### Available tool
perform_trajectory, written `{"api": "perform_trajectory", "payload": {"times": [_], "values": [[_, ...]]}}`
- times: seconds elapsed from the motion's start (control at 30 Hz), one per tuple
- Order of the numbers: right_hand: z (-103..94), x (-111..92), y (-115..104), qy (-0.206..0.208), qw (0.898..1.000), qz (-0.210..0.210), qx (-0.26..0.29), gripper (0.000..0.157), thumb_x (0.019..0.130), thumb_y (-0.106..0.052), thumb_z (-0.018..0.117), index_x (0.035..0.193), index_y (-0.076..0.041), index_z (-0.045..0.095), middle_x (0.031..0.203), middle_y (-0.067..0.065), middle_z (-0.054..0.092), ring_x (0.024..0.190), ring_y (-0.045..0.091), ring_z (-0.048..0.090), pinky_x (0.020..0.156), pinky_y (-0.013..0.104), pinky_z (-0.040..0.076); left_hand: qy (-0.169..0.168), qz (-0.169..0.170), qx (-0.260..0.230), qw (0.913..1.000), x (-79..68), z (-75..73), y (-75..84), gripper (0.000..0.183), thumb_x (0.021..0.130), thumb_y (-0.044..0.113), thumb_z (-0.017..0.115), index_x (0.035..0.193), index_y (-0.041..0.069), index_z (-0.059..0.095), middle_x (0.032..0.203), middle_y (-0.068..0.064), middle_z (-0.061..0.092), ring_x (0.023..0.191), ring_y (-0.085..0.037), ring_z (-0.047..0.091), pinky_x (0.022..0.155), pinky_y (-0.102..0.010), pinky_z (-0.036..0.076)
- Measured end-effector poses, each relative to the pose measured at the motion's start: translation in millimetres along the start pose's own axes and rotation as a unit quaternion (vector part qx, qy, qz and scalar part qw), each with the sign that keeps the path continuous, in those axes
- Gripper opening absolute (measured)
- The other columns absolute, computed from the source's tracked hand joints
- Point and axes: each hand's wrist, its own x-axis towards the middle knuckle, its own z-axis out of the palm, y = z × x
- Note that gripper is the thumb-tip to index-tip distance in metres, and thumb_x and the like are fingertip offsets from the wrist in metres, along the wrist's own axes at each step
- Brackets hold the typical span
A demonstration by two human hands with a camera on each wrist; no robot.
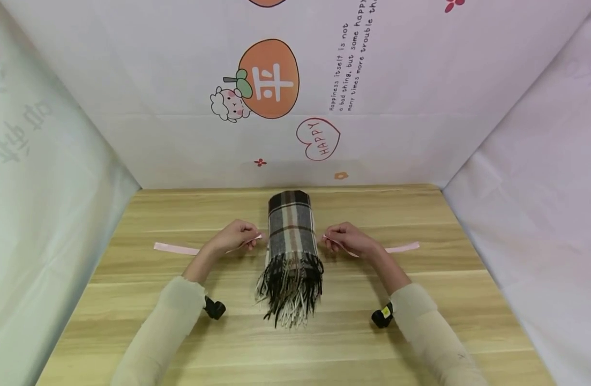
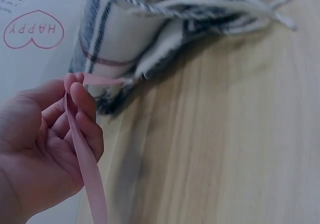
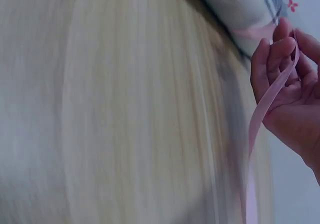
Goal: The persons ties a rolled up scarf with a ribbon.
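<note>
Grips of left hand (image 1: 236,236) and right hand (image 1: 349,239) each pinch pink ribbon (image 1: 177,249), ends trailing outward, just beside rolled plaid scarf (image 1: 291,225) lying between them on wood-grain surface (image 1: 295,362).

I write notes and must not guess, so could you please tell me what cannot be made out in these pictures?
Head view: whether the pink ribbon runs unbroken from side to side; the plaid scarf hides the middle.
Left wrist view: the ribbon's far end, cut off by the bottom edge.
Right wrist view: part of the right hand, cut off by the right edge.
</note>
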Motion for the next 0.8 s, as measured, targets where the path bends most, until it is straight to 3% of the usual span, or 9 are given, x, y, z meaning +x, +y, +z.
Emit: {"api": "perform_trajectory", "payload": {"times": [0.1,0.2,0.4,0.63,0.8], "values": [[6.5,1.8,-4.1,0.012,0.999,-0.039,0.001,0.039,0.107,-0.014,0.044,0.109,0.024,0.055,0.085,0.005,0.067,0.068,0.010,0.054,0.065,0.026,0.047,0.012,0.005,-0.025,0.9996,1.4,3.3,8.4,0.032,0.105,0.013,0.050,0.109,-0.015,0.066,0.089,-0.029,0.064,0.067,-0.016,0.062,0.063,-0.027,0.054],[13.9,2.5,-9.9,0.023,0.998,-0.052,0.007,0.042,0.108,-0.015,0.043,0.114,0.025,0.053,0.087,0.007,0.067,0.070,0.009,0.055,0.064,0.024,0.048,0.019,0.006,-0.056,0.9983,1.9,7.4,17.7,0.033,0.105,0.012,0.050,0.112,-0.017,0.064,0.094,-0.030,0.063,0.069,-0.014,0.063,0.074,-0.037,0.058],[28.7,3.3,-24.2,0.048,0.996,-0.068,-0.011,0.039,0.106,-0.017,0.048,0.114,0.020,0.058,0.087,0.007,0.069,0.070,0.011,0.056,0.064,0.022,0.051,0.040,0.010,-0.071,0.9966,1.9,15.4,31.8,0.032,0.105,0.012,0.050,0.120,-0.012,0.064,0.093,-0.015,0.070,0.075,-0.017,0.070,0.090,-0.054,0.056],[42.5,7.3,-36.4,0.107,0.988,-0.086,-0.073,0.032,0.104,-0.016,0.052,0.115,0.011,0.065,0.090,0.000,0.073,0.079,0.011,0.064,0.079,0.029,0.059,0.068,0.000,-0.095,0.9932,6.6,26.5,46.3,0.032,0.103,0.013,0.053,0.125,-0.008,0.063,0.107,-0.019,0.073,0.086,-0.019,0.075,0.089,-0.045,0.059],[55.2,10.5,-42.6,0.148,0.978,-0.113,-0.095,0.030,0.102,-0.015,0.057,0.114,0.009,0.068,0.089,-0.002,0.074,0.086,0.010,0.069,0.083,0.029,0.059,0.100,0.012,-0.087,0.9911,10.8,38.8,59.2,0.025,0.102,0.014,0.056,0.115,-0.003,0.069,0.099,-0.017,0.075,0.082,-0.020,0.075,0.082,-0.038,0.061]]}}
